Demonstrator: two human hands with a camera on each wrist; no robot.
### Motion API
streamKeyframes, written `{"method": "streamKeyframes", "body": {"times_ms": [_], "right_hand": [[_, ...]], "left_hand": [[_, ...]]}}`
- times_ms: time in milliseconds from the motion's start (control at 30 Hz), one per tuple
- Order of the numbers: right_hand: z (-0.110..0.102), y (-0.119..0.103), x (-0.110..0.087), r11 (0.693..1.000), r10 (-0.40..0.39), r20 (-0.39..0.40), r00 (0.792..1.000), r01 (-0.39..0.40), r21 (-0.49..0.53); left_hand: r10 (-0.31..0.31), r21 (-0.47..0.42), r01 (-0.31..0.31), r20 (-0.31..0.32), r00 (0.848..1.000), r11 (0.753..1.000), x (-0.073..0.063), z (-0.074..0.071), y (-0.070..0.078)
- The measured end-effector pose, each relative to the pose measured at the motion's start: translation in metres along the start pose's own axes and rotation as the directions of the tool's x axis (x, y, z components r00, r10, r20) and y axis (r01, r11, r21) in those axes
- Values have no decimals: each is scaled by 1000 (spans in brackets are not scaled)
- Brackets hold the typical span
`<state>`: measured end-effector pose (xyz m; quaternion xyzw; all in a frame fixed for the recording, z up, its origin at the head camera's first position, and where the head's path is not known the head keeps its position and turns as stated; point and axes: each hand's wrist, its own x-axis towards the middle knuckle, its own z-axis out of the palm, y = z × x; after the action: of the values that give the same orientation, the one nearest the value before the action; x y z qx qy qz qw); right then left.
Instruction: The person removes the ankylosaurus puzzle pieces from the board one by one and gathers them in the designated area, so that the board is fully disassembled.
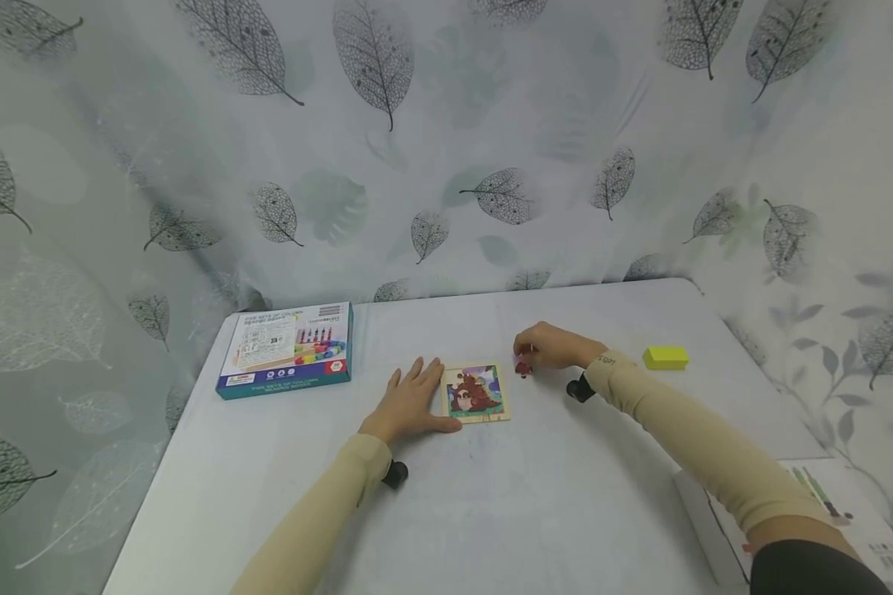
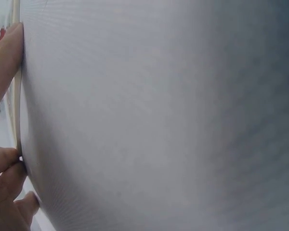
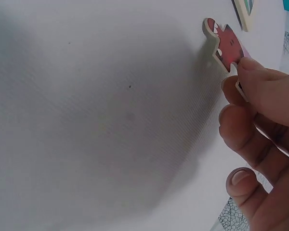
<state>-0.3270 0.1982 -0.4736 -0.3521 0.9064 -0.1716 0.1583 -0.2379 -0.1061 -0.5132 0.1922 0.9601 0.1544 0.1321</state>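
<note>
A small square wooden puzzle (image 1: pixel 476 395) with a red-brown cartoon dinosaur picture lies on the table in the head view. My left hand (image 1: pixel 409 403) rests at its left side with fingers spread, the thumb along the front edge. In the left wrist view the thumb (image 2: pixel 7 55) and fingertips lie against the board's thin pale edge. To the right of the board, my right hand (image 1: pixel 554 345) pinches a red puzzle piece (image 3: pixel 227 45) between thumb and index finger. White teeth-like shapes show on the piece, and part of it is hidden behind the thumb.
A flat toy box (image 1: pixel 286 351) lies at the back left of the white table (image 1: pixel 446 512). A yellow block (image 1: pixel 666 358) sits to the right of my right hand. At the front right, a white box (image 1: pixel 856 512) is partly under my right forearm. A leaf-patterned curtain (image 1: pixel 446 149) hangs behind.
</note>
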Motion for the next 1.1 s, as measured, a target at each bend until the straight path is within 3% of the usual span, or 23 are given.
{"method": "streamKeyframes", "body": {"times_ms": [300, 600, 900, 1100], "right_hand": [[11, 3, 5, 995, -90, -58, 994, 86, -54], [10, -3, 9, 997, 68, -28, 997, -69, -24], [9, -4, 8, 998, 51, -45, 998, -52, -31], [10, -1, 12, 995, 95, -39, 995, -96, -41]], "left_hand": [[-5, -2, 5, 9, 1000, 1000, 1, 2, -3], [-10, -15, 11, 12, 1000, 1000, 3, 2, -2], [-4, -19, 4, 3, 1000, 1000, 3, 3, -4], [-2, -28, 2, -2, 1000, 1000, 1, 1, -3]]}}
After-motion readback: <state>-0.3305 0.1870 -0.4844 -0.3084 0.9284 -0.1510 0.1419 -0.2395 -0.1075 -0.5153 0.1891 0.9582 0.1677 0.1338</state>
